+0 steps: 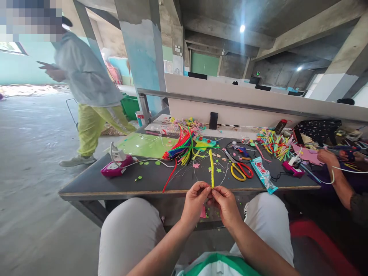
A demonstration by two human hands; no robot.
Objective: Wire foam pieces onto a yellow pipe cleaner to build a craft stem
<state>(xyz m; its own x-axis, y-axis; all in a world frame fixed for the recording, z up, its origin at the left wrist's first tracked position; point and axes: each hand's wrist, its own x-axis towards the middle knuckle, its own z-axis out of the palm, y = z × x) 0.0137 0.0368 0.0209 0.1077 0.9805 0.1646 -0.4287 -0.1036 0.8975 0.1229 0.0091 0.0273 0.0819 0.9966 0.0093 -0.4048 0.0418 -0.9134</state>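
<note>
A yellow pipe cleaner (212,168) stands upright between my hands, its lower end pinched in my fingertips. My left hand (198,195) closes on it from one side and my right hand (225,201) from the other, just in front of the table edge. Thin wire loops (227,172) lie behind them on the dark table (166,182). To the right of the pipe cleaner are scissors (241,171) with yellow and red handles. A bundle of coloured pipe cleaners (184,145) lies to the left, with one red strand hanging toward the table edge.
Pink power strips (116,166) sit at the left, and another at the right. A blue wrapper (263,174) lies beside the scissors, and a phone (213,120) leans on the partition. A co-worker's hand (327,157) is at far right; a person (86,76) walks at left.
</note>
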